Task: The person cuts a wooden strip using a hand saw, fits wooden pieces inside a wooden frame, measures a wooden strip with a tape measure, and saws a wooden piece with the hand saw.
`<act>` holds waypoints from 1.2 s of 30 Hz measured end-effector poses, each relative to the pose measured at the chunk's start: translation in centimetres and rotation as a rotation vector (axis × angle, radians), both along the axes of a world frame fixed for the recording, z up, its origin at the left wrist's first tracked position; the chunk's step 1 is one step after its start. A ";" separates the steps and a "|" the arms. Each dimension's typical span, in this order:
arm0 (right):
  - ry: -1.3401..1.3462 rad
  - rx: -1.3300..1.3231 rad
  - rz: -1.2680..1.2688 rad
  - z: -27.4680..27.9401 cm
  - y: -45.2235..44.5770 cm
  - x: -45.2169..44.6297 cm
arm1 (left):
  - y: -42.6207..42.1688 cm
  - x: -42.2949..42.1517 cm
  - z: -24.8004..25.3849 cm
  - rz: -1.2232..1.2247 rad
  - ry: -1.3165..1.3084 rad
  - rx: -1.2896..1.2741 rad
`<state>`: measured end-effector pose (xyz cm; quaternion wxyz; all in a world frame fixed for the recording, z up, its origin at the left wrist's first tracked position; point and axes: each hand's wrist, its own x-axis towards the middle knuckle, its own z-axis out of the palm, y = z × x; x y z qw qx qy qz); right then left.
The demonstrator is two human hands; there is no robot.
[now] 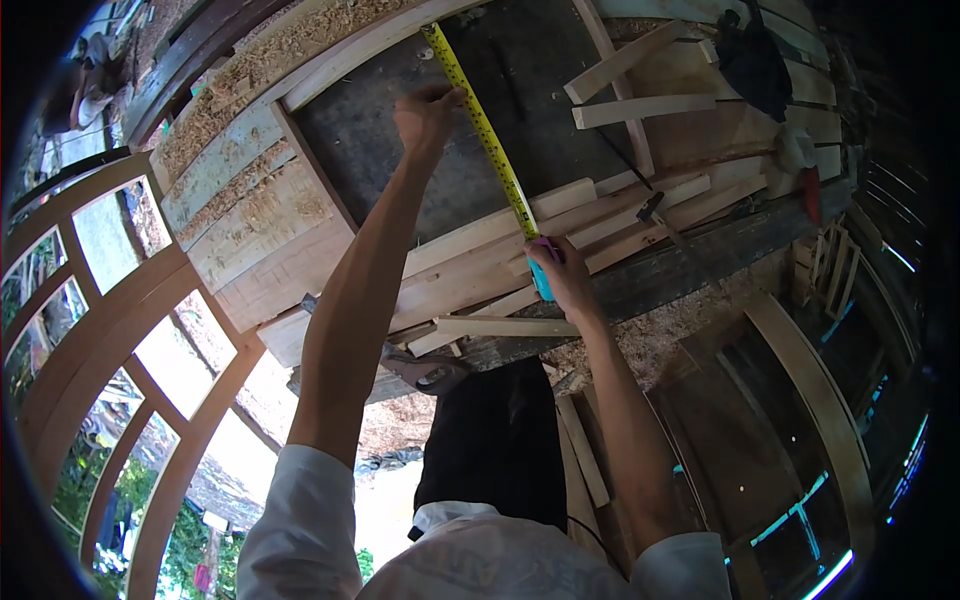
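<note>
A tape measure's yellow blade (490,135) is drawn out over a dark panel (375,130) framed by wooden strips. Its far end reaches the frame's upper strip (375,45). My right hand (568,283) is wrapped round the turquoise and purple case (543,272) at the near end, beside the lower boards. My left hand (428,118) is closed, its fingertips pinching the blade's left edge near the far end. Some of those fingertips are hidden.
Loose wooden strips (645,110) lie at the upper right. A hammer (650,207) and a handsaw (428,375) rest near the bench's front edge. Wood shavings (245,85) cover the far boards. Wooden frames stand at left (110,320) and lower right (810,370).
</note>
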<state>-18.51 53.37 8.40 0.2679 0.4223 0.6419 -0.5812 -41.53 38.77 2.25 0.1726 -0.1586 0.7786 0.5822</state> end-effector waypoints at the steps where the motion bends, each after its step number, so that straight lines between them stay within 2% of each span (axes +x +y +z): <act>1: 0.004 -0.002 0.001 0.1 0.1 -0.1 | 0.0 0.0 -0.1 0.004 0.006 0.009; 20: 0.065 0.065 0.025 -1.3 0.3 0.6 | 0.1 -0.1 0.0 0.005 0.014 0.004; 24: -0.003 0.012 -0.021 0.1 0.1 0.0 | 0.1 -0.1 0.0 0.006 0.001 0.006; 29: 0.148 0.040 -0.013 -0.9 0.1 0.6 | 0.1 -0.3 -0.4 0.007 -0.015 0.038; 36: 0.158 0.036 0.012 -1.2 0.4 0.6 | 0.2 -0.2 -0.6 0.025 -0.009 0.061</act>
